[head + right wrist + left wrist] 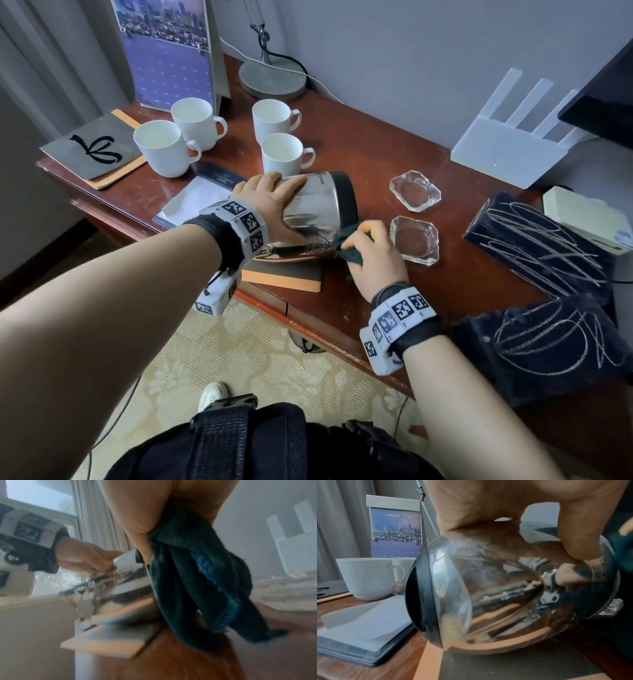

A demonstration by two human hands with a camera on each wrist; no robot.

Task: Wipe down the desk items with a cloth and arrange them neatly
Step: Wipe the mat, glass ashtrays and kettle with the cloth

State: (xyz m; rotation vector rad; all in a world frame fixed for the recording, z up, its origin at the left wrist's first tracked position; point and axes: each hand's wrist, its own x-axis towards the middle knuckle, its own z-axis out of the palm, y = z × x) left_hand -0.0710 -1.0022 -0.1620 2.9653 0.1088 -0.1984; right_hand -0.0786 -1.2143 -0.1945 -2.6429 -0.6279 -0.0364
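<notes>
**Steel kettle held tilted, cloth at its base**

Head view: Steel kettle [315, 205] lies tipped on its side on a grey-and-orange booklet [287, 275] at the near edge of the wooden desk [370, 150]. My left hand [270, 202] wraps over the kettle body, fingers spread and curved against the metal. My right hand [371, 255] pinches a dark green cloth [349, 245] against the kettle's black base end. Four white mugs [286, 154] stand behind the kettle. Two glass ashtrays [414, 240] sit just right of the kettle. A notepad folder [195, 202] lies left of the kettle, partly under my left hand.

Left wrist view: My left fingers [580, 534] press on the kettle's [505, 595] mirrored wall. The kettle's black rim faces left, toward a mug [368, 577] and the notepad folder [368, 626]. The kettle rests on the booklet [513, 666].

Right wrist view: Picture is blurred. My right fingers [142, 513] are closed around the cloth [202, 581], which hangs bunched above the desk [171, 662]. My left hand [85, 555] grips the kettle, left of the cloth.
</notes>
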